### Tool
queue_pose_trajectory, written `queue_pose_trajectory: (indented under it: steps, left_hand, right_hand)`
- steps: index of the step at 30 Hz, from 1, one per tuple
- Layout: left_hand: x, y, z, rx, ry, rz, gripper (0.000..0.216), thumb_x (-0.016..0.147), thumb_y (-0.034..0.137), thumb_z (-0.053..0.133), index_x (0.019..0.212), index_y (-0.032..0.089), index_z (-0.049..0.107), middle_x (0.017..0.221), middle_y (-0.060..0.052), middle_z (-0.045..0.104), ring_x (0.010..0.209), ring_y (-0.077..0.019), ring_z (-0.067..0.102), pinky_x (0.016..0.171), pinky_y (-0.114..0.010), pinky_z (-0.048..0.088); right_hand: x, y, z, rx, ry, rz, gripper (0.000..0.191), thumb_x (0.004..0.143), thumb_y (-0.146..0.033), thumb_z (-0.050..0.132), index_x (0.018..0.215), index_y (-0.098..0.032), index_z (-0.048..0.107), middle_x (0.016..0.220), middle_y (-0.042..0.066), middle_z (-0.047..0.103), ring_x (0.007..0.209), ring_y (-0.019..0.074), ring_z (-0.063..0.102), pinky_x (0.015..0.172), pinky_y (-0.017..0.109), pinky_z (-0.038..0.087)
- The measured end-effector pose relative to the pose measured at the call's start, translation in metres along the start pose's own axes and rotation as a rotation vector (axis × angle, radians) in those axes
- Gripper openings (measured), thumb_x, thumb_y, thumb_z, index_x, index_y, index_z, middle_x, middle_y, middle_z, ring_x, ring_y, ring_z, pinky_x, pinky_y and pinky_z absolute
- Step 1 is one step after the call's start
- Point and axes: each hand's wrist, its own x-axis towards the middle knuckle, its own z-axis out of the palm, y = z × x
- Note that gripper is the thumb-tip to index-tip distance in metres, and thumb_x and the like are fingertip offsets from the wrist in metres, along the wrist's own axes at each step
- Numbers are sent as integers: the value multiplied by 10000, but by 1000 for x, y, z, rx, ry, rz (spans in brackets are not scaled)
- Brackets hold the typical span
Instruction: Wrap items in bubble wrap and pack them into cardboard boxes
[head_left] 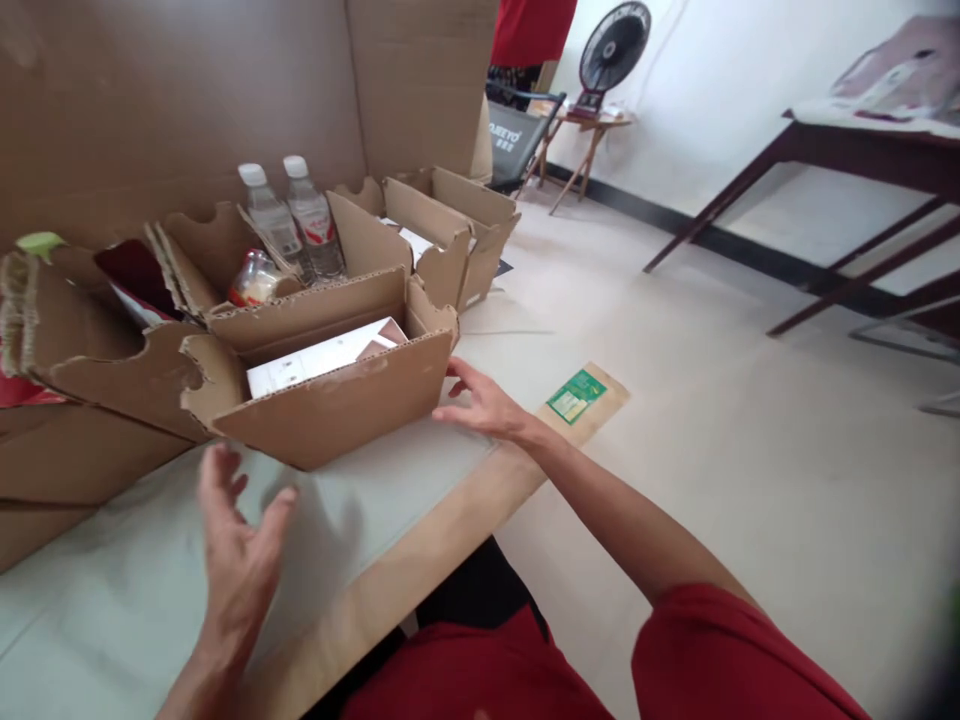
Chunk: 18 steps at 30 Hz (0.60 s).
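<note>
In front of me on the table stands a cardboard tray point(352, 410) with notched ends, and a white box point(322, 358) lies inside it. My right hand point(480, 400) is at the tray's right end, fingers apart; whether the fingertips touch the cardboard I cannot tell. Over the table, just short of the tray's left front corner, my left hand point(244, 540) is open with thumb and fingers spread and nothing in it.
Behind are more cardboard trays point(442, 260), two water bottles point(311, 220) with white caps and a jar point(255, 278). A tall cardboard sheet point(180, 100) rises at the back. A green-labelled packet point(581, 400) lies at the table's right edge. A fan point(613, 48) stands farther off.
</note>
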Motion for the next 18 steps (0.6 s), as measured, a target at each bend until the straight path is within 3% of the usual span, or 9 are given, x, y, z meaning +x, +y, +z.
queue_pose_trajectory:
  steps: [4, 7, 11, 13, 16, 18]
  left_hand:
    - [11, -9, 27, 7, -76, -126, 668, 892, 404, 685, 1496, 266, 436, 1348, -102, 590, 1245, -306, 584, 1121, -506, 463]
    - [13, -9, 38, 41, -112, -100, 603, 887, 397, 657, 1442, 261, 464, 1282, -84, 597, 1186, -296, 587, 1133, -509, 448]
    - [14, -7, 41, 23, -96, -71, 514, 899, 389, 624, 1377, 263, 485, 1257, -83, 603, 1163, -272, 593, 1073, -464, 493]
    - [15, -8, 43, 23, -62, -94, 474, 910, 384, 612, 1347, 239, 496, 1232, -97, 615, 1137, -260, 599, 1020, -429, 513]
    - [13, -13, 47, 4, -26, -123, 477, 921, 379, 603, 1354, 211, 496, 1236, -117, 614, 1150, -255, 598, 973, -386, 520]
    - [13, -16, 50, -2, -7, -122, 492, 919, 374, 604, 1369, 208, 495, 1245, -123, 610, 1163, -260, 598, 974, -389, 519]
  right_hand:
    - [17, 2, 13, 5, -3, -12, 677, 840, -461, 707, 1439, -197, 533, 1344, 136, 694, 1193, 283, 660, 897, 399, 576]
    - [26, 9, 17, -10, 54, 4, 526, 876, -401, 639, 1367, -220, 579, 1299, 109, 719, 1103, 269, 695, 883, 407, 593]
    - [22, 3, -2, -119, 98, 4, 394, 870, -343, 646, 1252, -248, 661, 1205, 84, 762, 1001, 264, 731, 838, 424, 621]
    - [18, -17, -24, -215, 247, -74, 347, 877, -318, 675, 1220, -270, 699, 1219, 82, 765, 1047, 271, 733, 867, 440, 619]
    - [27, -71, -56, -334, 487, -276, 253, 945, -271, 651, 1167, -347, 746, 1229, 50, 768, 1076, 246, 728, 922, 433, 594]
    - [49, -112, -63, -413, 367, -397, 223, 963, -256, 642, 1118, -356, 768, 1195, 22, 778, 1060, 229, 731, 934, 414, 585]
